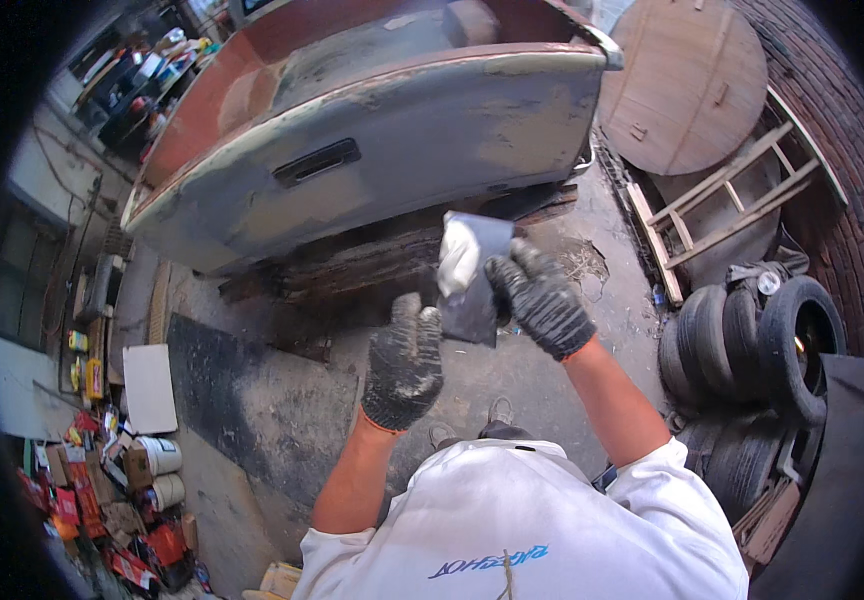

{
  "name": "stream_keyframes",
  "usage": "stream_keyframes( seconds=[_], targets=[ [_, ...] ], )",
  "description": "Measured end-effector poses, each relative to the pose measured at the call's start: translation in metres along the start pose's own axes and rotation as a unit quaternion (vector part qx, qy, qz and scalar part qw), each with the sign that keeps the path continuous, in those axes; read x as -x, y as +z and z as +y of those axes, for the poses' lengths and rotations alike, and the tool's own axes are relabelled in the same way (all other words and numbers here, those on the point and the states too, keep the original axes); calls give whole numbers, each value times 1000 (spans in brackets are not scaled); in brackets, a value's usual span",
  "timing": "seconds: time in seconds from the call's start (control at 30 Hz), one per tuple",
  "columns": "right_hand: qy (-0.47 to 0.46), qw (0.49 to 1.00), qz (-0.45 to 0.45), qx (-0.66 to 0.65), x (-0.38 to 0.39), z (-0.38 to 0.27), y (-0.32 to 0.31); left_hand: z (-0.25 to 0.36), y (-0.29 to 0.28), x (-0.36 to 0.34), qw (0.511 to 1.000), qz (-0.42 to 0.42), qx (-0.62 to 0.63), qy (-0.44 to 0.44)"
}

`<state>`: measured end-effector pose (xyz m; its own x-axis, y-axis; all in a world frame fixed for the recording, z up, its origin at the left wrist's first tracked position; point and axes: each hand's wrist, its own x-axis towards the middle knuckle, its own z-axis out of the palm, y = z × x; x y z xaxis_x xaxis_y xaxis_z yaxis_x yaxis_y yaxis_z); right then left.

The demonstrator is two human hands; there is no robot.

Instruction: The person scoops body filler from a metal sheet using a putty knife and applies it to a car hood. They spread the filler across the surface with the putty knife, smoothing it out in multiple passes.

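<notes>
My right hand (542, 298), in a dark, worn knit glove with an orange cuff, grips the right edge of a dark flat board (474, 315). On the board's upper left lies a thick lump of cream-white paste (459, 256), like body filler. My left hand (404, 362), gloved the same way and smeared with pale residue, is raised beside the board's lower left. Its fingers are pressed together; a blurred dark shape by the fingertips is too unclear to name. Beyond both hands stands a truck-bed tailgate (402, 140) with grey and tan patches and a recessed handle (317, 161).
Weathered timbers (342, 268) lie beneath the tailgate. Right are a round wooden tabletop (687, 85), a wooden frame (737, 205) and stacked tires (802, 340). Cluttered boxes, white buckets (161, 455) and a pale panel (150, 388) line the left. A dark sheet (222, 400) covers part of the floor.
</notes>
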<state>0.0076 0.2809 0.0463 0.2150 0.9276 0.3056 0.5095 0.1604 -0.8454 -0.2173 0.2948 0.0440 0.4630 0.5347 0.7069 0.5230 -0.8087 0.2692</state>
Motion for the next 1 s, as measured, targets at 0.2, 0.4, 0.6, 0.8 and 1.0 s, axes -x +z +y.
stream_keyframes(
  seconds=[0.2, 0.4, 0.6, 0.8, 1.0],
  targets=[
    [18, 975, 66, -213, -6, -28, -24, -14, -10, 30, 863, -51, 315, -391],
    [-155, 965, -197, 74, 2, -53, -45, -29, 0, 32, 906, 2, 264, -330],
    [-242, 948, -16, 204, 12, -74, -52, -28, 1, 13, 890, 28, 269, -366],
    [-276, 916, -55, 285, 32, -68, -26, -12, 23, -9, 978, 120, 15, -173],
    [-321, 907, -5, 273, 31, -55, -24, -9, 31, -8, 983, 95, 22, -154]
  ],
)
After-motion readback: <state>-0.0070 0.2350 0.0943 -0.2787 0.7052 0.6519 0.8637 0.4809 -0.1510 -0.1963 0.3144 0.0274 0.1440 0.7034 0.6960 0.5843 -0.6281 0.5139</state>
